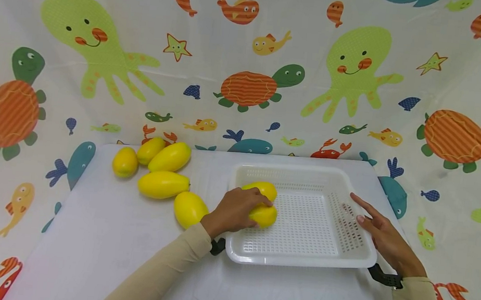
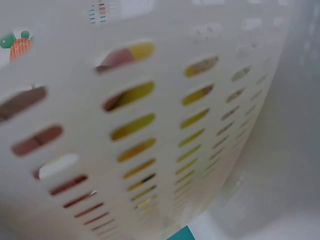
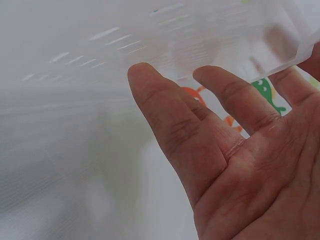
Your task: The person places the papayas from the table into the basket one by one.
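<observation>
In the head view, my left hand [image 1: 238, 208] reaches over the near-left rim of a white plastic basket [image 1: 299, 261]. Its curled fingers grip a smooth yellow fruit [image 1: 263, 216] inside. Directly behind lies a second yellow fruit [image 1: 264, 189], partly covered by the hand. Slots in the basket wall [image 2: 167, 112] show yellow and skin in the left wrist view. At the basket's right side is my right hand [image 1: 392, 242], fingertips at the rim. From below, in the right wrist view, its fingers [image 3: 172, 117] extend fairly straight along the outside of the basket.
Several more yellow fruits, some rounder and some longer, lie left of the basket, including a long one [image 1: 163, 184] and the nearest one [image 1: 189, 210]. A white cloth [image 1: 96, 247] covers the table. Behind hangs a sea-animal print curtain [image 1: 251, 35].
</observation>
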